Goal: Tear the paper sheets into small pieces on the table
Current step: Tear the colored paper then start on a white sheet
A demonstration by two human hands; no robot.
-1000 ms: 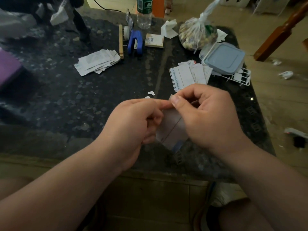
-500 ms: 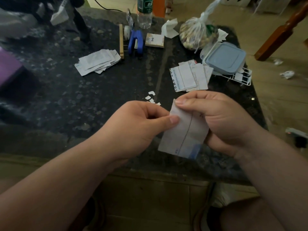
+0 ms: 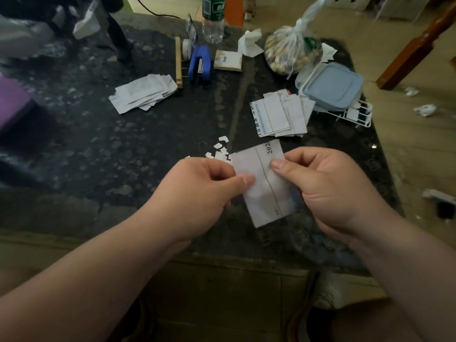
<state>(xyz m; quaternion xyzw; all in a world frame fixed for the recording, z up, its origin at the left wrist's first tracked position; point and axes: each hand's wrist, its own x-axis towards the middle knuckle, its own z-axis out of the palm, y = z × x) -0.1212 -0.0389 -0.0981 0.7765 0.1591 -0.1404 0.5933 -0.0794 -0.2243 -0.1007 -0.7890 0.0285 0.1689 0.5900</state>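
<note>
left hand (image 3: 197, 191): pinches paper sheet (image 3: 265, 186) left edge | right hand (image 3: 328, 188): pinches right edge | over bench (image 3: 123, 156) near side

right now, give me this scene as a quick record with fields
left hand: pinches left edge of slip
right hand: pinches right edge of slip
slip: held between both hands over the table
scraps: small pile on table beyond left hand
stacks: left stack mid-table; right stack beside the box
</note>
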